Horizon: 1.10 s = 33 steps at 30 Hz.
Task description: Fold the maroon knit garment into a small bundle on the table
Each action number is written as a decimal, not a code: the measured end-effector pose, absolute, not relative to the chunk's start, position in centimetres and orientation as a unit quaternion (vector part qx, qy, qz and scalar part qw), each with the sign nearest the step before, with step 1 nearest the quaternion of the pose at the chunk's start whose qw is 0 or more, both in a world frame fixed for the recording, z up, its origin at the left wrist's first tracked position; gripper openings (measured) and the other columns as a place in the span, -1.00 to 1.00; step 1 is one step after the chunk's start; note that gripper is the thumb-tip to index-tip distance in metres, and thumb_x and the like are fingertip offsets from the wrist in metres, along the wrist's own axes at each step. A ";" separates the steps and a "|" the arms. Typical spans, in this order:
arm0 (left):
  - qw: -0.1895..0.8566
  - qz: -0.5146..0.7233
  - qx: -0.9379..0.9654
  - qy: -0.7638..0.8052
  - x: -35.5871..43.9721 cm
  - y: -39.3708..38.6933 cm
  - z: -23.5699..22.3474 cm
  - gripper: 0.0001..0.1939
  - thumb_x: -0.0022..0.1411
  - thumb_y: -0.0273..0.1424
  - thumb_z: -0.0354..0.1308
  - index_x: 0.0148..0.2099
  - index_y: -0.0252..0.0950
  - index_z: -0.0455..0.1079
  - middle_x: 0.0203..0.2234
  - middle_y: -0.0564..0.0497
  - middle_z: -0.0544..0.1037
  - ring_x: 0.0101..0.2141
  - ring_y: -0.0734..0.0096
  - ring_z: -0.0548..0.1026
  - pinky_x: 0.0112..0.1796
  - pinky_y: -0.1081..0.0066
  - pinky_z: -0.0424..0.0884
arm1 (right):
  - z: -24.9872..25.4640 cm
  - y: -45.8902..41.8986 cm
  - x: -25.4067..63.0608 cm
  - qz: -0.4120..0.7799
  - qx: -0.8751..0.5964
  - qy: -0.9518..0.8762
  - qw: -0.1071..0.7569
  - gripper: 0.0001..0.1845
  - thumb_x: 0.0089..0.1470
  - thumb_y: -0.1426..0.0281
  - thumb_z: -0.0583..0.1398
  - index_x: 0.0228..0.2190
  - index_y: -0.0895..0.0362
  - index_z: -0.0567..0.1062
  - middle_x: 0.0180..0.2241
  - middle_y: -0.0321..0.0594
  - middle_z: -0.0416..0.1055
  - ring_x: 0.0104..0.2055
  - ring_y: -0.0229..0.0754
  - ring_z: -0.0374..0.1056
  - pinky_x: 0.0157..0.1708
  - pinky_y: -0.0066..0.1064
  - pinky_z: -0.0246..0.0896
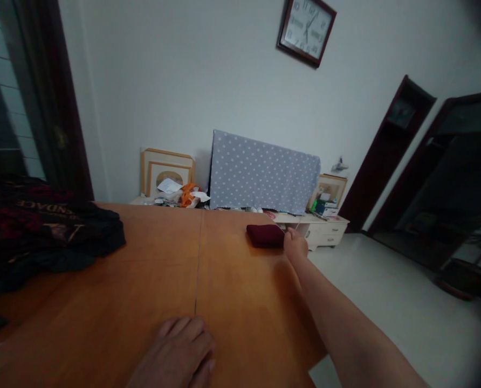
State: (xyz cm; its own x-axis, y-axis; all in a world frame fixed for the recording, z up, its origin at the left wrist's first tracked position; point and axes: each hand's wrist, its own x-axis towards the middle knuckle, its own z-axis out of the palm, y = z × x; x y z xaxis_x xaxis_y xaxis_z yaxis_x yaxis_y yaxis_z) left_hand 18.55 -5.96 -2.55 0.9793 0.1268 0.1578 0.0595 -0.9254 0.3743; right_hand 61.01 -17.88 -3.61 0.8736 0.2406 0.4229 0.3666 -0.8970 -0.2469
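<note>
while outstretched, right hand (295, 245) beside maroon cloth (265, 236)

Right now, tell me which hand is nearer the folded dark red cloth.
Right. The right hand is at the cloth's right end, touching it or almost. The left hand lies much farther back on the wooden table, nearer the camera.

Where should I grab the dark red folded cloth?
Probably pinch the right end of the dark red folded cloth from the right, where your right hand is. It lies flat on the wooden table, so slide your fingers under that edge.
</note>
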 end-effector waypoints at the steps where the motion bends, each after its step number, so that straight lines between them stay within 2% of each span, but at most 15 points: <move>1: 0.186 0.085 0.978 0.050 18.6 -5.9 -2.5 -0.81 0.30 -0.35 0.01 -0.27 -0.19 0.45 -0.27 -0.01 0.51 -0.23 0.27 0.42 -0.17 0.29 0.27 | -3.7 -17.3 60.8 -0.190 -0.953 -0.167 0.165 -0.39 0.34 0.30 -0.23 0.21 0.14 0.37 0.11 -0.06 0.41 0.11 -0.06 0.33 0.08 -0.33 0.13; 4: 0.178 0.056 0.981 0.055 18.7 -5.9 -2.4 -0.80 0.30 -0.36 0.00 -0.24 -0.19 0.46 -0.24 -0.02 0.52 -0.20 0.23 0.43 -0.16 0.26 0.28 | -4.1 -15.2 60.2 -0.179 -0.951 -0.186 0.171 -0.34 0.35 0.14 -0.20 0.24 0.22 0.31 0.21 0.02 0.31 0.21 0.00 0.24 0.16 -0.28 0.07; 8: 0.169 0.035 0.983 0.065 18.7 -5.9 -2.0 -0.80 0.29 -0.37 0.01 -0.24 -0.19 0.47 -0.22 -0.03 0.53 -0.17 0.20 0.44 -0.14 0.24 0.29 | -4.9 -12.5 59.6 -0.167 -0.952 -0.190 0.171 -0.18 0.30 0.00 -0.12 0.31 0.37 0.11 0.34 0.18 0.03 0.40 0.11 -0.13 0.31 -0.15 -0.23; 10: 0.166 0.030 0.983 0.068 18.6 -6.0 -1.8 -0.81 0.29 -0.37 0.02 -0.24 -0.19 0.48 -0.22 -0.03 0.53 -0.16 0.19 0.44 -0.14 0.23 0.30 | -5.5 -11.8 59.3 -0.152 -0.956 -0.187 0.167 -0.09 0.26 -0.06 -0.08 0.33 0.41 0.05 0.36 0.23 -0.05 0.42 0.15 -0.21 0.33 -0.10 -0.31; 14: 0.167 0.024 0.984 0.063 18.6 -6.1 -1.8 -0.80 0.30 -0.36 0.00 -0.22 -0.19 0.47 -0.21 -0.04 0.52 -0.15 0.17 0.44 -0.12 0.20 0.30 | -7.2 -11.5 58.9 -0.125 -0.964 -0.178 0.153 -0.01 0.22 -0.12 -0.07 0.33 0.43 0.02 0.37 0.28 -0.10 0.42 0.18 -0.22 0.33 -0.03 -0.33; 23: 0.169 0.014 0.984 0.062 18.7 -5.9 -2.0 -0.81 0.29 -0.36 0.01 -0.21 -0.19 0.46 -0.19 -0.04 0.52 -0.14 0.16 0.43 -0.11 0.17 0.29 | -8.5 -11.5 58.1 -0.150 -0.964 -0.168 0.141 -0.02 0.23 -0.11 -0.10 0.34 0.43 -0.01 0.38 0.29 -0.16 0.43 0.20 -0.29 0.33 -0.01 -0.36; 33: 0.171 0.017 0.983 0.067 18.6 -6.0 -2.3 -0.80 0.20 -0.48 0.03 -0.20 -0.20 0.46 -0.15 -0.05 0.50 -0.09 0.13 0.42 -0.07 0.12 0.27 | -6.5 -11.6 56.8 -0.124 -0.963 -0.182 0.155 -0.03 0.25 -0.09 -0.15 0.34 0.45 -0.03 0.38 0.29 -0.17 0.44 0.17 -0.31 0.34 -0.01 -0.40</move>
